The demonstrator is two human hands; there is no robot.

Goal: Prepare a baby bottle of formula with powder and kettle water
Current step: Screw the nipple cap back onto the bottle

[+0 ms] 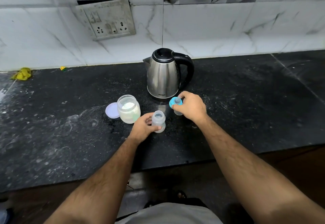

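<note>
A clear baby bottle (159, 120) stands upright and uncapped on the black counter (70, 127), and my left hand (143, 128) grips its lower body. Just to its right my right hand (190, 106) holds the blue nipple ring with its teat (175, 102); a clear cap (178, 112) shows under it, and I cannot tell if the cap rests on the counter. An open jar of white formula powder (128, 109) stands left of the bottle, its pale lilac lid (112, 110) lying beside it. Behind them stands a steel kettle (163, 76) with a black handle, lid closed.
A tiled wall with a socket plate (108, 19) backs the counter. A yellow cloth (22, 74) and a small yellow scrap (62, 68) lie at the back left. White smears mark the counter's left side. The counter's front edge runs just below my forearms.
</note>
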